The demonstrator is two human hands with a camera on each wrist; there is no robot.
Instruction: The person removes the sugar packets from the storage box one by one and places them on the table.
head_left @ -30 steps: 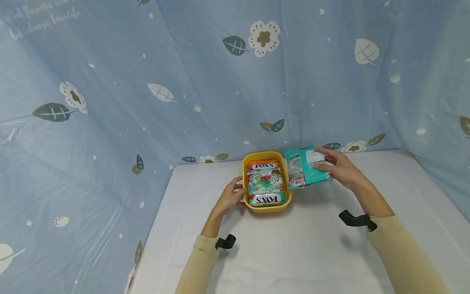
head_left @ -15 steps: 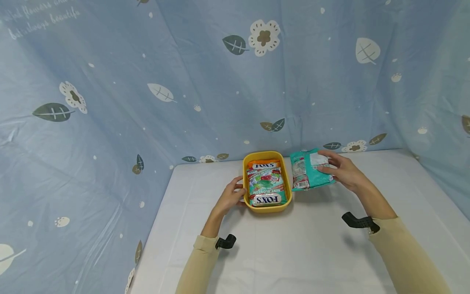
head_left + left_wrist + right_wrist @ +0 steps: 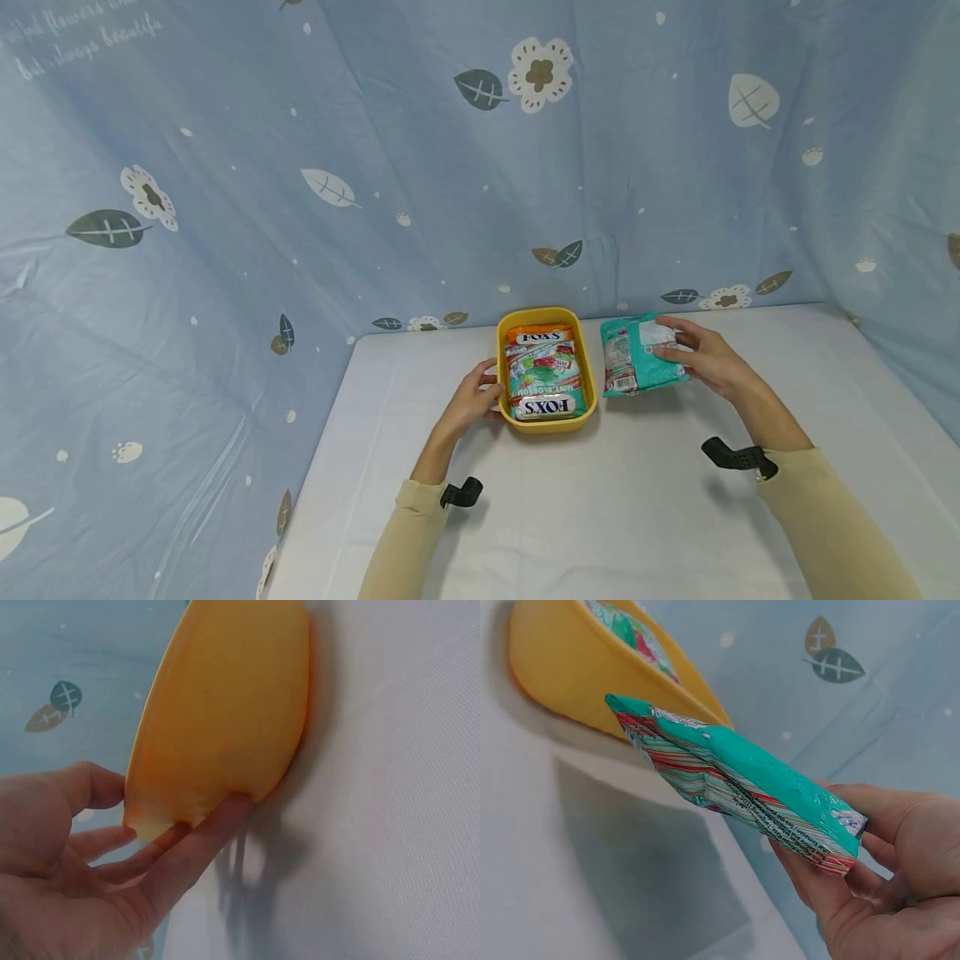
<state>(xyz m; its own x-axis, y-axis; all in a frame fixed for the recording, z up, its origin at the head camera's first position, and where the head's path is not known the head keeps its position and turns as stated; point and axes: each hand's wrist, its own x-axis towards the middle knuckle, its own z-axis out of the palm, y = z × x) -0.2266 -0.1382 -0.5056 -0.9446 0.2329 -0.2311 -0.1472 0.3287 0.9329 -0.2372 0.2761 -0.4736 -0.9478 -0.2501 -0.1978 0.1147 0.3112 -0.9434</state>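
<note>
In the head view, my right hand (image 3: 711, 358) grips a teal candy bag (image 3: 647, 375) by its right edge, with the printed back and barcode facing up. The right wrist view shows that bag (image 3: 735, 787) edge-on between thumb and fingers, above its shadow and apart from the basket. My left hand (image 3: 468, 400) rests against the left side of a yellow basket (image 3: 582, 408). Seen from the left wrist, fairly straight fingers touch its outer wall (image 3: 225, 697) and a bent digit meets the rim. A teal Fox's bag (image 3: 543, 379) lies in the basket, partly covering an orange Fox's bag (image 3: 517, 335).
A white cloth (image 3: 600, 517) covers the table under the basket. Behind it and to the left hangs a blue curtain (image 3: 420, 167) printed with leaves and flowers. The basket stands near the table's back edge.
My right hand has moved the teal candy bag a little to the right and toward me, widening the gap to the basket. My left hand and the basket look unmoved.
</note>
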